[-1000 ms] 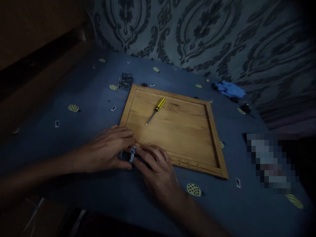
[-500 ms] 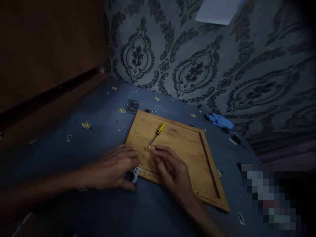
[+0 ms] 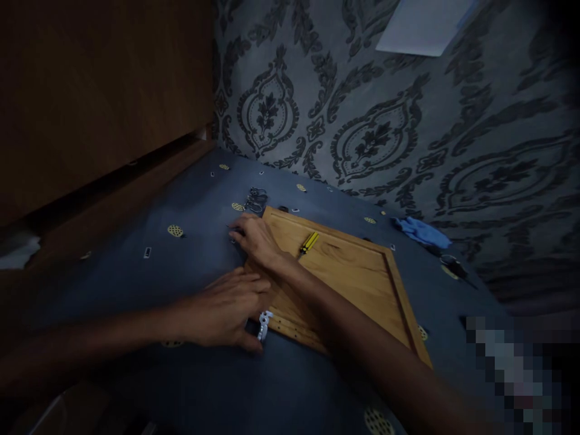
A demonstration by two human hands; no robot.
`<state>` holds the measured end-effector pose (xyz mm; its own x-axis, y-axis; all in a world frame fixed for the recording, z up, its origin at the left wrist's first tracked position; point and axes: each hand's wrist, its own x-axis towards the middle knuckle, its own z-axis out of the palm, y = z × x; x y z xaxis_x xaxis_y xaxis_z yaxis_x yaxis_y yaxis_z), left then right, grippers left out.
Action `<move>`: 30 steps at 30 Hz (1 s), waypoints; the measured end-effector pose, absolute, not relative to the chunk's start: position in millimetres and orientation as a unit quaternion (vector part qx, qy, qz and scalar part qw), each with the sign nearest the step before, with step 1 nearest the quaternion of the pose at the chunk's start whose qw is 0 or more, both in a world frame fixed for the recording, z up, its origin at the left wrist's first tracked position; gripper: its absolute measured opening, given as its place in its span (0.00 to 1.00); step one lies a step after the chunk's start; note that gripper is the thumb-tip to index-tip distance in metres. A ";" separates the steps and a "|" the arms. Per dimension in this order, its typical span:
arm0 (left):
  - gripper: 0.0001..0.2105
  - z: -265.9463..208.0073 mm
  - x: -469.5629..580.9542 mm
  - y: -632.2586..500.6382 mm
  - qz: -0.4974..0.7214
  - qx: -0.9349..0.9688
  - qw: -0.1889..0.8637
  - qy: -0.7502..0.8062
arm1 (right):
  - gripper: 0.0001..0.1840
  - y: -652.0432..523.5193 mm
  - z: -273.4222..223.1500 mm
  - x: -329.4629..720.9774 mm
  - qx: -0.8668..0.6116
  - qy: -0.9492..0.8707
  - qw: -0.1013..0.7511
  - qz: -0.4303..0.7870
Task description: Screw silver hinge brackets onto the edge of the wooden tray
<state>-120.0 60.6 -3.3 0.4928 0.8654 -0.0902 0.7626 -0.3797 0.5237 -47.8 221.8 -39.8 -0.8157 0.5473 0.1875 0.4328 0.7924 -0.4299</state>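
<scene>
1. Left hand [image 3: 240, 305], thumb spread, has the metal hinge [image 3: 263, 325] at its right; grip cannot be told, weak pressure may shift it.
2. Right forearm [image 3: 357, 329] could bump the screwdriver [image 3: 309, 243] on the wooden panel [image 3: 353, 266].
3. Right hand [image 3: 256, 238], beyond, is narrow; its hold cannot be told.

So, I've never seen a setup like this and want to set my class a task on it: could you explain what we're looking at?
There is no machine: these are a person's bare hands, seen from a camera worn on the head, facing forward and down. On the blue patterned surface lies a framed wooden panel, with a yellow-and-black screwdriver on it. The left hand is at the panel's near left corner, beside a metal fitting. The right hand reaches over the panel's left edge, near some metal pieces. It is too dark to tell whether either hand grips anything.
</scene>
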 end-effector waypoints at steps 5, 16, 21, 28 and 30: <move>0.22 -5.7 -120.7 63.2 0.118 0.836 0.250 0.475 | 0.20 226.3 -53.7 -62.1 -0.293 -0.930 0.125 0.182; 0.22 -3.3 -121.0 62.4 0.113 0.844 0.231 0.471 | 0.21 224.7 -49.8 -66.4 -0.332 -0.924 0.097 0.164; 0.22 -6.3 -121.8 62.6 0.130 0.845 0.225 0.467 | 0.21 221.1 -45.1 -67.3 -0.343 -0.923 0.084 0.152; 0.21 -5.7 -122.0 62.2 0.113 0.841 0.239 0.472 | 0.20 221.8 -46.0 -67.4 -0.338 -0.924 0.090 0.152; 0.21 -6.4 -121.9 62.4 0.109 0.840 0.240 0.475 | 0.20 221.6 -47.0 -67.0 -0.339 -0.922 0.100 0.156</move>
<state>-121.9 62.4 -6.4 0.5258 0.8495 -0.0443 0.7443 -0.4342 0.5075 -67.0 221.6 -47.0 -0.7502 0.6565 0.0788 0.5944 0.7218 -0.3546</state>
